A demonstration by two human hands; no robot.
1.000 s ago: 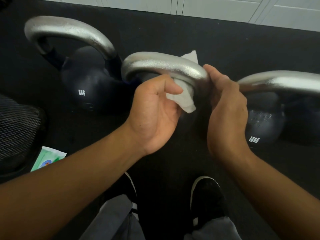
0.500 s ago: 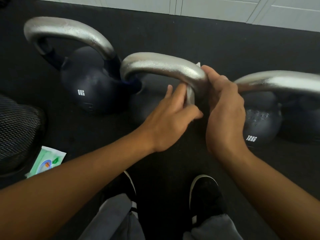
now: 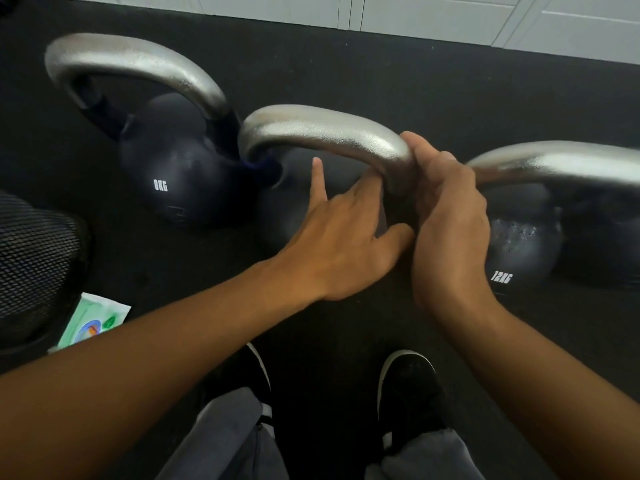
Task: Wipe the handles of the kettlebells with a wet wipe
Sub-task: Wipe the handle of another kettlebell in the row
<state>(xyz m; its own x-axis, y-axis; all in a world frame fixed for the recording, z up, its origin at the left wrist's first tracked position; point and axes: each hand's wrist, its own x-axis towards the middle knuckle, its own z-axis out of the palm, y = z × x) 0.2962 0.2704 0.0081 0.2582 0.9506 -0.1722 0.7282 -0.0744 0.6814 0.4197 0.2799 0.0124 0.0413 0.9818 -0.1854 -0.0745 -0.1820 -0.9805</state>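
**Left hand slid under handle, wipe out of sight**

Since a second ago the left hand (image 3: 346, 237) has dropped from clutching the white wet wipe at the handle to reaching flat beneath it; the wipe, plainly showing then, is now hidden, probably pressed between fingers and metal at the handle's right leg. Right hand (image 3: 446, 216) hardly shifted.

Left hand: fingers mostly straight, index pointing up and away, thumb stretched toward the right hand; whether it pinches the wipe I cannot tell. Right hand: fingers curled round the right bend of the middle silver arched steel handle (image 3: 325, 133), gripping it.

Key relation: the handle's long axis runs left to right across the view, arching over the left hand; the unwiped span lies leftward of both hands, so the left hand is nearer for the coming stroke.

Handle looks bright, pebbled, faintly glossy. It belongs to the middle dark round kettlebell (image 3: 294, 202) on the black rubber floor (image 3: 381, 74), between the kettlebell marked 8KG (image 3: 173, 174) and the one marked 12KG (image 3: 519, 244). Green wipes packet (image 3: 93, 320) lies lower left.
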